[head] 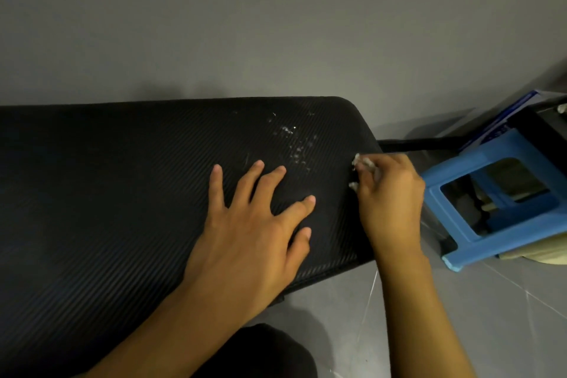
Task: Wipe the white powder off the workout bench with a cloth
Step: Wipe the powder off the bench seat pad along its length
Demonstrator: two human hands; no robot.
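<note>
While the left hand [245,224] lies flat on the bench [107,178], the right hand [389,193] curls, powder-dusted.

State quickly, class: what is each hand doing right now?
Left hand: open, flat on the bench.
Right hand: curled, white on its tips; grip cannot be told.

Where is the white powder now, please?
Head view: the white powder speckles the bench near its right end, beyond the left hand and beside the right hand.

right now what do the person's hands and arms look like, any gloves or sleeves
The left hand and right hand are bare: no gloves, rings or watch. No sleeves show on the forearms. The right fingers are dusted with white powder.
</note>
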